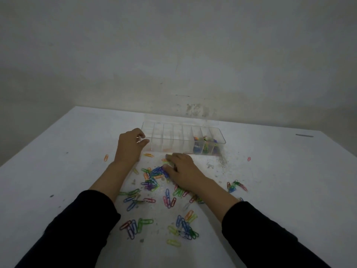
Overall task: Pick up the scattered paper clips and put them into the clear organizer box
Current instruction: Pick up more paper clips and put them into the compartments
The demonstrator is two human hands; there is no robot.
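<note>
Several coloured paper clips (152,180) lie scattered on the white table (58,171) in front of me. The clear organizer box (173,136) stands at the back, with clips only in its right compartments. My left hand (129,146) rests at the box's left end, thumb and fingers curled near its corner. My right hand (183,171) lies palm down on the table, its fingertips touching a heap of blue clips. I cannot tell whether any clip is pinched.
More clip clusters lie near the front (185,229) and at the right (235,185). Single clips sit far left (106,157) and far right (249,159). A wall rises right behind the table. Grey specks dot the surface beside the box.
</note>
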